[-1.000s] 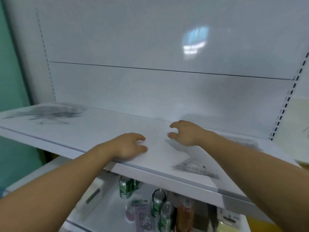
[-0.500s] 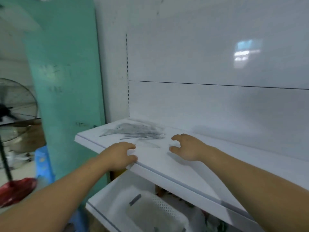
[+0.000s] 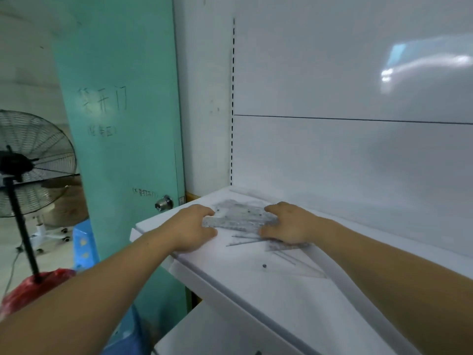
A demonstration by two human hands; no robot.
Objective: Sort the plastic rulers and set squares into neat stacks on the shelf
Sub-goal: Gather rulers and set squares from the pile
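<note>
Clear plastic rulers [image 3: 240, 219] lie fanned, overlapping, grey-marked; shelf [image 3: 256, 293] white.

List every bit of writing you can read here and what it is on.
"开门": large handwriting on the teal door; the character before it is unclear.
Two small bracketed notes on the door: too blurred to read.
Markings on the rulers: too blurred to read.

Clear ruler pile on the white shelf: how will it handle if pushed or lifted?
Probably slippery: the pile of clear rulers and set squares lies fanned on the smooth shelf, so pieces likely slide apart. Thin flat plastic, so likely light and slightly bendy. The left hand and right hand curl round its ends, which should help contain it.
</note>
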